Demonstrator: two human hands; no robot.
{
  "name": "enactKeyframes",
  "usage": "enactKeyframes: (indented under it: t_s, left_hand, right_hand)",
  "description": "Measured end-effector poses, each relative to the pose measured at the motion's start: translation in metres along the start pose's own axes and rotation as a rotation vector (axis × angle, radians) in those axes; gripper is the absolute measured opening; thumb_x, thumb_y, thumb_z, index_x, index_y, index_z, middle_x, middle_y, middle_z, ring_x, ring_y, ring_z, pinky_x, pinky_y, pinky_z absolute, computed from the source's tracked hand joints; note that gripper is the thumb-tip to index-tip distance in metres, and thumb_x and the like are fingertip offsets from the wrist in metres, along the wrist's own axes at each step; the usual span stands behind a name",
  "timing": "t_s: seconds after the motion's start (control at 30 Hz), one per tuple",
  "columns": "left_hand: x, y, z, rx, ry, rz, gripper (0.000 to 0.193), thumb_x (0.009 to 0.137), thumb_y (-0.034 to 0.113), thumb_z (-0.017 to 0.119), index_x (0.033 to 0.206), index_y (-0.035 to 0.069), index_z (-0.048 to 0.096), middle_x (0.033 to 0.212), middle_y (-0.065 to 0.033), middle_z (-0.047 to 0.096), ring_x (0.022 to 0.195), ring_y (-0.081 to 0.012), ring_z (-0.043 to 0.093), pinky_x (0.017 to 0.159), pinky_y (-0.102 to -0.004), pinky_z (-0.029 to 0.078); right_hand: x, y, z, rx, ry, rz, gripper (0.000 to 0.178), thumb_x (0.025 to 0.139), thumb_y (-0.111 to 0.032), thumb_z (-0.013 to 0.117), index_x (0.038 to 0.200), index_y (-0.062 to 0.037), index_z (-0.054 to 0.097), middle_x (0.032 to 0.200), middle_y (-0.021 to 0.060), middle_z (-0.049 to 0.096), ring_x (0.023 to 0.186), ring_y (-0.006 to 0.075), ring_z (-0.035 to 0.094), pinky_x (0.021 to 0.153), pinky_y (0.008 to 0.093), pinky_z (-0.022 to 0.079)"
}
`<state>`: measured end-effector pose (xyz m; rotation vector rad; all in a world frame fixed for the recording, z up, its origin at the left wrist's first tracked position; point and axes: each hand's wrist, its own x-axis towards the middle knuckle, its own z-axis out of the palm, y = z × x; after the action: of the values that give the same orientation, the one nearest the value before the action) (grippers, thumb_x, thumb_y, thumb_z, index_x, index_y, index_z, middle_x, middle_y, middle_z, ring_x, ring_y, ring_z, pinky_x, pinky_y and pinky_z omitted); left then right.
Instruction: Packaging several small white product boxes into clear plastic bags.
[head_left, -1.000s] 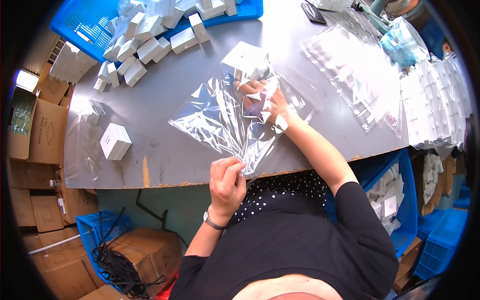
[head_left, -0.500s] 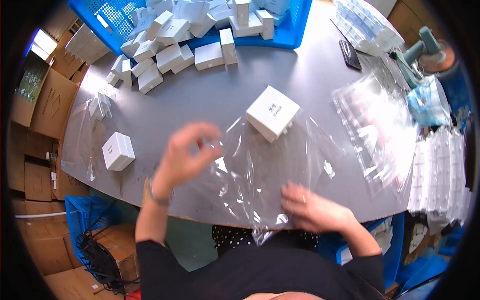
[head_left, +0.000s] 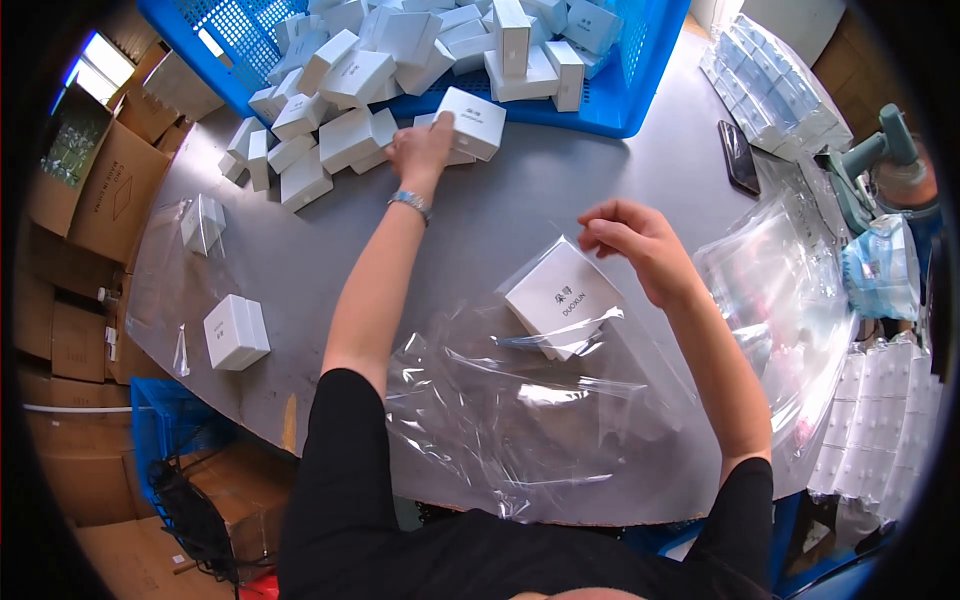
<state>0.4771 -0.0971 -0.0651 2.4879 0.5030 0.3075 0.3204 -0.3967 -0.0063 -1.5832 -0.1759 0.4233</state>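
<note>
My left hand point(head_left: 420, 152) reaches to the far side of the table. Its fingers are closed on the near left edge of a white box point(head_left: 478, 122), which is tilted over other boxes in front of the basket. In the middle, another white box point(head_left: 562, 298) with dark print on top lies under clear plastic film point(head_left: 520, 420). The film spreads in shiny creases toward the table's near edge. Above and right of that box hovers my right hand point(head_left: 640, 245). Its fingers are loosely bent, and nothing shows in them.
A blue basket point(head_left: 630, 110) heaped with white boxes stands at the back, more boxes before it. At left are a white box pair point(head_left: 237, 332) and a film-covered box point(head_left: 203, 224). Right are a phone point(head_left: 738, 157), clear bags point(head_left: 770, 270), wrapped stacks point(head_left: 775, 85) and a tape dispenser point(head_left: 880, 150).
My left hand has gone from above the film to the far boxes and taken hold of one. My right hand has risen from the near film to beside the middle box, now under film.
</note>
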Motion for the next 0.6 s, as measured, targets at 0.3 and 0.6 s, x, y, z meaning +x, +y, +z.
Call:
enactKeyframes:
  t_s: [0.3, 0.6]
  left_hand:
    - [-0.024, -0.024, -0.012, -0.732, -0.377, -0.242, 0.063, 0.077, 0.045, 0.073, 0.114, -0.005, 0.062, 0.107, -0.0117, 0.064, 0.094, -0.0225, 0.060, 0.081, -0.0347, 0.047]
    - [-0.085, -0.018, -0.054, -1.171, -0.523, 0.018, 0.086, 0.070, 0.023, 0.087, 0.138, 0.002, 0.038, 0.124, -0.0128, 0.056, 0.114, -0.0222, 0.055, 0.097, -0.0363, 0.046]
  right_hand:
    - [0.206, 0.024, 0.076, -0.544, 0.162, -0.012, 0.079, 0.087, -0.049, 0.061, 0.152, -0.0113, 0.034, 0.145, 0.0211, 0.048, 0.133, 0.0356, 0.048, 0.111, 0.0392, 0.037]
    - [0.123, 0.022, 0.053, -0.431, -0.022, -0.420, 0.082, 0.083, -0.011, 0.075, 0.153, -0.0250, 0.034, 0.148, 0.0138, 0.044, 0.132, 0.0308, 0.047, 0.106, 0.0394, 0.043]
